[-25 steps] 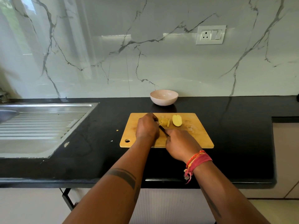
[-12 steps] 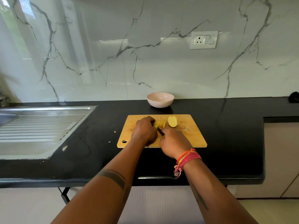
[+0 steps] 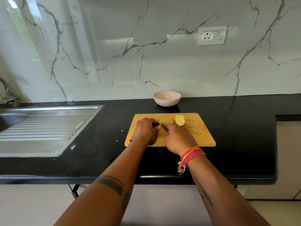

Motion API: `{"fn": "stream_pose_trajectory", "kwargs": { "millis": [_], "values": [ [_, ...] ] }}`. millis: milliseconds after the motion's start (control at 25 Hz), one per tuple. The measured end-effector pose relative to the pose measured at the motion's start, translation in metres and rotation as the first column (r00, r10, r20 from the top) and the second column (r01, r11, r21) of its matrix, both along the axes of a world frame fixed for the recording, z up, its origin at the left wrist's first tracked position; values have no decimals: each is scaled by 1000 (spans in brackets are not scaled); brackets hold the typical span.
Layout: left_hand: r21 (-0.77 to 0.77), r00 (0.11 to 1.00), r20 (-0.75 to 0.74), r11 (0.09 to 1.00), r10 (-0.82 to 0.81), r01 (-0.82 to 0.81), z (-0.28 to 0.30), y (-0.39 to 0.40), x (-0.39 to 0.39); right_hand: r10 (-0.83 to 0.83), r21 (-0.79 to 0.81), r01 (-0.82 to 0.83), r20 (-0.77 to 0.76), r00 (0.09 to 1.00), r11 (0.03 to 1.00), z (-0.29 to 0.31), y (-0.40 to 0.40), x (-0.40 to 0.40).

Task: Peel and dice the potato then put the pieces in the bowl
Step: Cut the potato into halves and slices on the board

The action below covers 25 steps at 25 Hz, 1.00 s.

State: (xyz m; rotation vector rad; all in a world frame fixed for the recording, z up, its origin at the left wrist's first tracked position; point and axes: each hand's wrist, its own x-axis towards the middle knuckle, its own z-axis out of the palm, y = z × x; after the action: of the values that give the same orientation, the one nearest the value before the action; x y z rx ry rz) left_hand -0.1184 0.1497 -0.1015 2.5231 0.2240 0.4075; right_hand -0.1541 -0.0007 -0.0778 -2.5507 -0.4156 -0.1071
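Here, right hand (image 3: pixel 179 139) gripping knife (image 3: pixel 164 128) — potato (image 3: pixel 167 121)

1. No text, label, brand, number or sign can be read anywhere in the view.
2. The wall socket plate (image 3: pixel 212 35) shows only three pin holes and blank rocker switches, with no lettering.
3. The dark bands on the left forearm (image 3: pixel 112 185) and the dark mark on the right forearm (image 3: pixel 204 192) are tattoos too indistinct to read as letters or figures.
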Motion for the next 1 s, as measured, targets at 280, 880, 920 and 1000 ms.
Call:
{"fn": "stream_pose_trajectory", "kwargs": {
  "millis": [280,880,920,1000],
  "values": [
    [19,1000,-15,1000,21,-21,-5,2,5,-5,-12,5,41,999,1000,-8,2,-4],
    [-25,997,19,997,74,-73,0,-1,2,56,-157,-49,42,998,986,-6,15,-2],
    [-28,997,16,996,79,-79,0,-1,2,61,-165,-51,58,996,985,-11,11,-7],
    [-48,997,22,996,80,-79,-1,-1,2,73,-160,-59,80,994,985,-20,5,-16]
  ]
}}
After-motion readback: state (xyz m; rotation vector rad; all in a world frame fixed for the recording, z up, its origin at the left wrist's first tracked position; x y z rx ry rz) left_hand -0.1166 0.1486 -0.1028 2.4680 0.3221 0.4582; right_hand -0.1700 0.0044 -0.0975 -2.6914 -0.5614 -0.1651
